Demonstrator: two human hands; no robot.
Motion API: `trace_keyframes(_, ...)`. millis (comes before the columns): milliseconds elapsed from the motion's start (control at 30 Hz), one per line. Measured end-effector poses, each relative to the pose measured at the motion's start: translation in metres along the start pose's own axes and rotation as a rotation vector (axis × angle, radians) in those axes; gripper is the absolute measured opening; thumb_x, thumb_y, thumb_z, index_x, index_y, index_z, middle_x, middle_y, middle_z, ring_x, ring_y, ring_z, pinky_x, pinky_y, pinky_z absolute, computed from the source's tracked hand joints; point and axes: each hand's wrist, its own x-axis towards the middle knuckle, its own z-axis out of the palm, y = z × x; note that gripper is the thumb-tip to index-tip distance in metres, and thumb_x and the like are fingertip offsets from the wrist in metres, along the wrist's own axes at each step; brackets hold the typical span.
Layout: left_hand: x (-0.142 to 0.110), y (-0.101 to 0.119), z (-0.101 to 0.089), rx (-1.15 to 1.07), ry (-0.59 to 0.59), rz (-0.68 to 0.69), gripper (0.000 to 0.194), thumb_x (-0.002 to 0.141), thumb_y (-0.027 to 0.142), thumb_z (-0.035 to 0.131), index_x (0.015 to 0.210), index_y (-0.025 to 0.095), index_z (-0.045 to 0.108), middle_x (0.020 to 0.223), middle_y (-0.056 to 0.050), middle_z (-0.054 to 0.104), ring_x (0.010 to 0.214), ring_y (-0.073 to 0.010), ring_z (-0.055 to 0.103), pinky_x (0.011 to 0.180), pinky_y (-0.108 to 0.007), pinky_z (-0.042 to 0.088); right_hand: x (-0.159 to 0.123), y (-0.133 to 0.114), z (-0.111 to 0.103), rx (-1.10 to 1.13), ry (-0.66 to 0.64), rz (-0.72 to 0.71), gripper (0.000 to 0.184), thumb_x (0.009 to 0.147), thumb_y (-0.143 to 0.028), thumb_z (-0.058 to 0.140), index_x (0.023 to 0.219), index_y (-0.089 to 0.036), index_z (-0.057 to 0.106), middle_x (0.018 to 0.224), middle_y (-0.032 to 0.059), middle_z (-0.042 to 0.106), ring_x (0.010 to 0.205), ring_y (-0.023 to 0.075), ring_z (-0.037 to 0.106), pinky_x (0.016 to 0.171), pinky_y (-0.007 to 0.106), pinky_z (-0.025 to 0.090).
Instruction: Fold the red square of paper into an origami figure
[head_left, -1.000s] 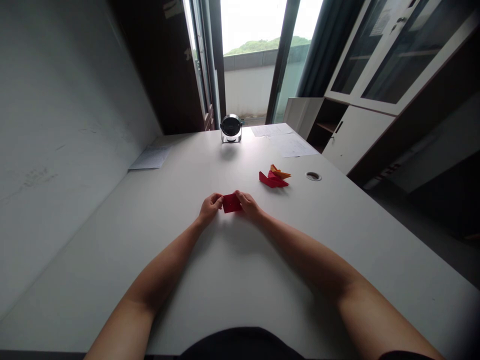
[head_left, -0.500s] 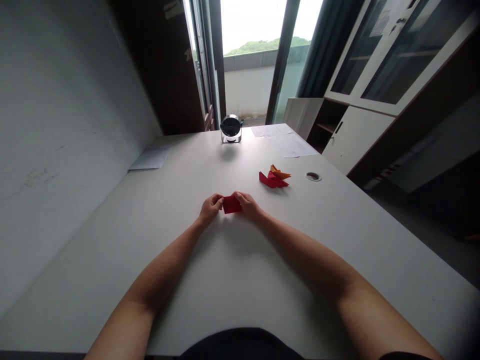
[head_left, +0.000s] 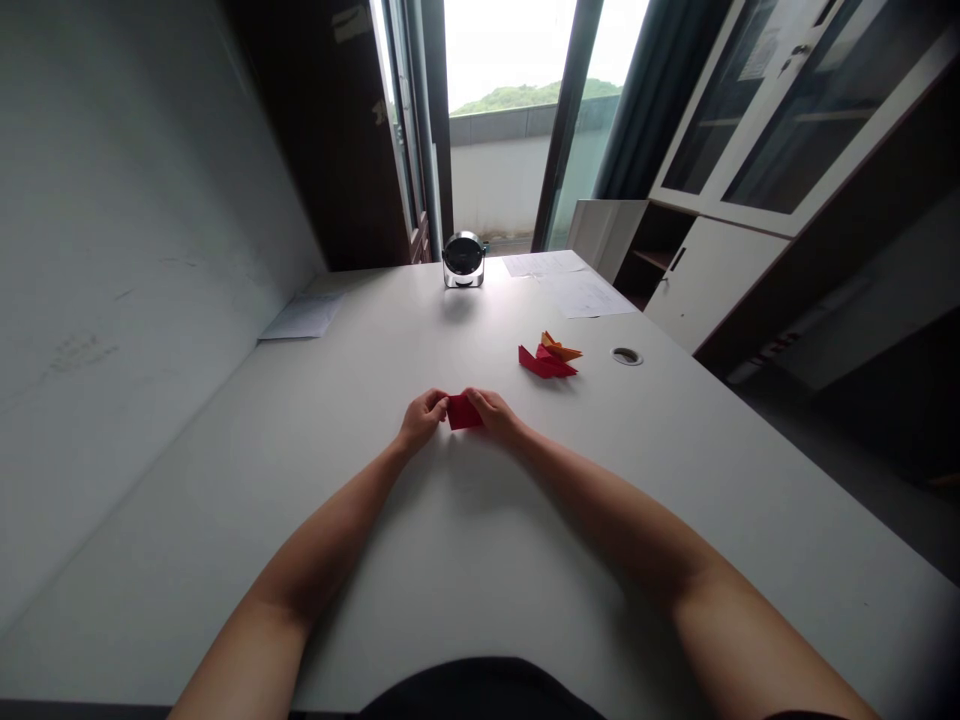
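A small folded piece of red paper [head_left: 463,412] lies on the white table [head_left: 465,560] in front of me. My left hand [head_left: 421,418] pinches its left edge with curled fingers. My right hand [head_left: 493,413] grips its right edge, fingers closed over the paper. Both forearms rest on the table. Further right lie folded paper shapes, one red [head_left: 544,363] and one orange [head_left: 559,348], touching each other.
A small round desk fan [head_left: 462,259] stands at the table's far end. Paper sheets lie at the far right [head_left: 581,292] and far left [head_left: 301,316]. A round cable hole [head_left: 626,355] is near the right edge. A wall runs along the left; cabinets stand right.
The red paper looks slightly narrower, my hands having drawn a little closer together on it. Nothing else on the table has moved.
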Motion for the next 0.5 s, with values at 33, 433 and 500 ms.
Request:
trace_keyframes(33, -0.0002, 0.0002, 0.0001, 0.002, -0.003, 0.004, 0.021, 0.087, 0.035, 0.057, 0.088, 0.016, 0.065, 0.072, -0.001, 0.062, 0.063, -0.0124, 0.056, 0.062, -0.024, 0.045, 0.0000, 0.0015, -0.0002, -0.027, -0.002, -0.006, 0.065, 0.084, -0.078, 0.043, 0.073, -0.017, 0.060, 0.061, 0.0027, 0.054, 0.059, 0.0160, 0.048, 0.056, 0.029, 0.037)
trace_keyframes(433, -0.0003, -0.0016, -0.0004, 0.051, -0.007, 0.011, 0.021, 0.088, 0.035, 0.055, 0.090, 0.016, 0.065, 0.073, -0.001, 0.063, 0.065, -0.0129, 0.057, 0.064, -0.024, 0.046, 0.0008, 0.0054, -0.0022, -0.191, -0.024, -0.056, 0.069, 0.090, -0.075, 0.030, 0.075, -0.016, 0.062, 0.065, 0.0037, 0.057, 0.060, 0.0151, 0.047, 0.057, 0.029, 0.035)
trace_keyframes(500, -0.0005, -0.0009, -0.0007, 0.064, -0.009, 0.017, 0.021, 0.088, 0.035, 0.055, 0.090, 0.016, 0.065, 0.073, -0.001, 0.063, 0.065, -0.0130, 0.057, 0.064, -0.024, 0.046, 0.0005, 0.0044, -0.0022, -0.200, -0.025, -0.056, 0.069, 0.090, -0.075, 0.030, 0.075, -0.016, 0.061, 0.065, 0.0039, 0.056, 0.060, 0.0153, 0.047, 0.057, 0.029, 0.035)
